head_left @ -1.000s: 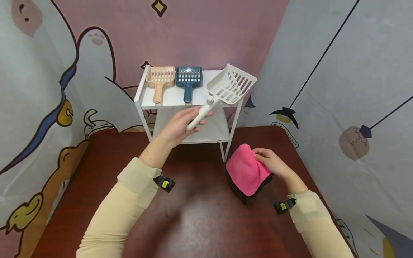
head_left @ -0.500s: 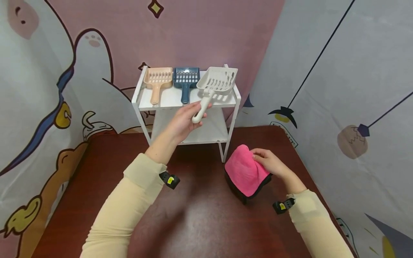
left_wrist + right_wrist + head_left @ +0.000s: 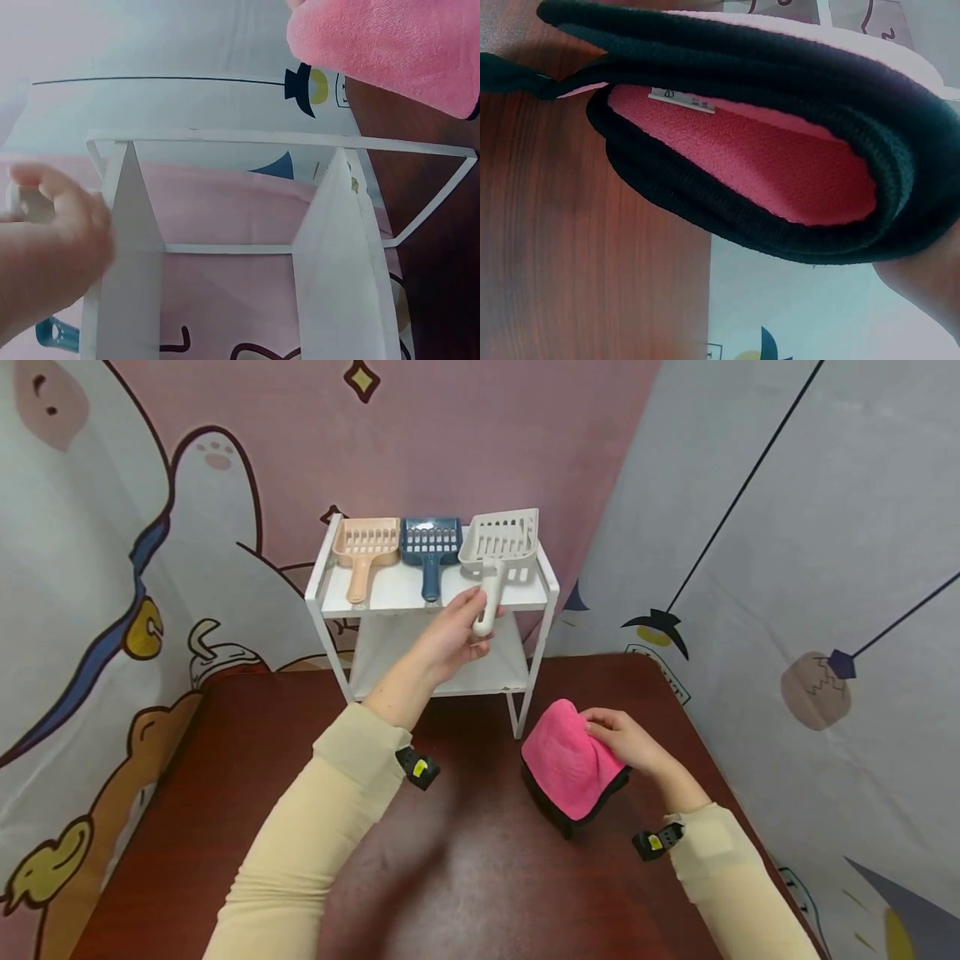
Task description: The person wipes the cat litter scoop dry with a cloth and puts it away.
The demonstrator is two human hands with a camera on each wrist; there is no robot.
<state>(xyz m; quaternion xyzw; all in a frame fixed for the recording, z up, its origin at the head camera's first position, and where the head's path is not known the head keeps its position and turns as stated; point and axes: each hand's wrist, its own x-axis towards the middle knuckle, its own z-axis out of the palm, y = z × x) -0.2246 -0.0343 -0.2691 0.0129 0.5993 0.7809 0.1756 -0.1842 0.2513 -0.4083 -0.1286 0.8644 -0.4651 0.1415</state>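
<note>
My left hand grips the handle of a white litter scoop. The scoop's slotted head is at the right part of the top shelf of a small white rack; whether it touches the shelf I cannot tell. Left of it lie a blue litter scoop and a peach litter scoop, handles toward me. My right hand pinches a pink cloth with a black border, held above the table. The right wrist view shows the folded cloth and its label, with most of the hand hidden.
The two-tier rack stands at the back of a dark red-brown table. Behind it rises a pink wall with cartoon drawings, and a pale wall borders the right side. The rack's lower shelf is partly covered by my left hand.
My left hand has moved right, and the white scoop has swung from slanted to nearly straight, coming down toward the rack's top. My right hand and the cloth have hardly moved.
</note>
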